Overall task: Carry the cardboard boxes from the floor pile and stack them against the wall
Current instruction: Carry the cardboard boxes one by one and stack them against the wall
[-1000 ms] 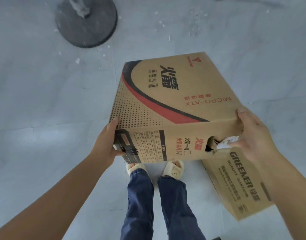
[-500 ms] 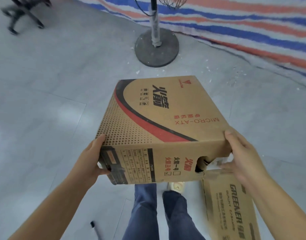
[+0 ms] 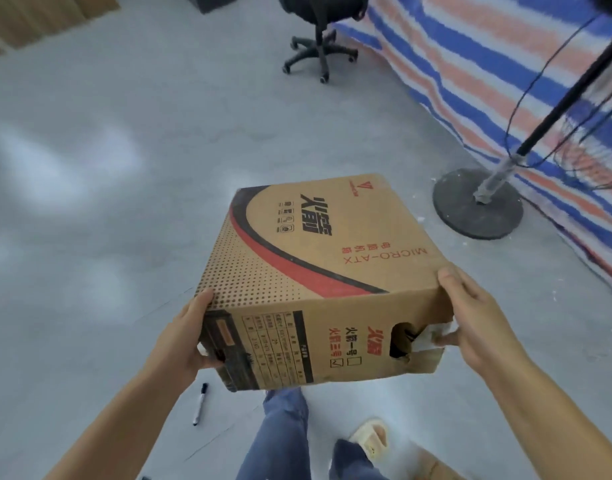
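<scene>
I carry a brown cardboard box [image 3: 318, 258] printed with a red and black curve and "MICRO-ATX", held at waist height above the grey floor. My left hand [image 3: 183, 337] grips its near left corner, thumb on the top edge. My right hand [image 3: 470, 327] grips the near right corner beside a torn handle hole, fingers curled over the top edge. A sliver of another cardboard box [image 3: 432, 465] shows at the bottom edge by my feet. Stacked brown cardboard [image 3: 38, 15] stands at the far top left.
A black office chair [image 3: 320, 32] stands ahead at the top. A fan stand with a round dark base [image 3: 477, 209] and cable rises at the right, in front of a striped blue, orange and white tarp [image 3: 488, 71]. A black marker [image 3: 200, 403] lies on the floor by my left leg.
My view has swung up and left with the box still held in both hands. The fan base has slid to the right, the chair has come into view, and the second box has dropped nearly out of frame.
</scene>
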`<state>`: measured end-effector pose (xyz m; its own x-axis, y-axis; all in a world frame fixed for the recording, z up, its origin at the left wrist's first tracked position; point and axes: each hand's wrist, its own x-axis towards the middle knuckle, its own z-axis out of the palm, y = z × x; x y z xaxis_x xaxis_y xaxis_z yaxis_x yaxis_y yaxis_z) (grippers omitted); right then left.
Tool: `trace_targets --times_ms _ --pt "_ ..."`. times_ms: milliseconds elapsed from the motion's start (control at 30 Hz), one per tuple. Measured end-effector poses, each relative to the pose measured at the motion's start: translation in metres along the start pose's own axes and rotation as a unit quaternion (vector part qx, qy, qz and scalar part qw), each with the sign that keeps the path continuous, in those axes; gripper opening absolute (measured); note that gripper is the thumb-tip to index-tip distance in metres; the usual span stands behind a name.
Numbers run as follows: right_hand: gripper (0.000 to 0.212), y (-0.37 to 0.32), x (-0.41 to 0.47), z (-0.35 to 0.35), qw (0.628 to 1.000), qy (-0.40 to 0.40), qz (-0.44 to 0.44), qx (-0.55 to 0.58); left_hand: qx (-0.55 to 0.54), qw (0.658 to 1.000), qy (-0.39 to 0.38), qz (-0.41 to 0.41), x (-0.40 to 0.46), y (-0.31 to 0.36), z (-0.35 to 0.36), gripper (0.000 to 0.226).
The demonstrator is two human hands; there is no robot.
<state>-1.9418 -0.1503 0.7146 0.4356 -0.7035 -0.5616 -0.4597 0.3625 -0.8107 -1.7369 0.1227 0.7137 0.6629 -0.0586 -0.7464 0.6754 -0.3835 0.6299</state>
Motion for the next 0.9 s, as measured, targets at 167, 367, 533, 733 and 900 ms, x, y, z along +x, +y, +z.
trace_targets --times_ms 167,367,533,733,900 --pt "0.040 -0.052 0.023 0.109 0.997 -0.064 -0.030 -0.041 -0.072 0.996 0.049 -0.010 0.031 0.026 -0.082 0.034" --pt "0.032 -0.099 0.045 0.225 0.991 -0.111 -0.057 -0.051 -0.128 0.989 0.069 0.001 0.071 0.067 -0.165 0.033" --pt "0.026 -0.131 0.059 0.292 0.983 -0.149 -0.070 -0.076 -0.157 0.984 0.086 0.005 0.098 0.089 -0.209 0.031" --pt "0.013 -0.167 0.100 0.351 0.981 -0.144 -0.078 -0.103 -0.172 0.980 0.096 -0.001 0.144 0.126 -0.224 0.031" --pt "0.015 -0.211 0.159 0.400 0.975 -0.161 -0.082 -0.127 -0.178 0.978 0.104 -0.015 0.202 0.179 -0.222 0.034"
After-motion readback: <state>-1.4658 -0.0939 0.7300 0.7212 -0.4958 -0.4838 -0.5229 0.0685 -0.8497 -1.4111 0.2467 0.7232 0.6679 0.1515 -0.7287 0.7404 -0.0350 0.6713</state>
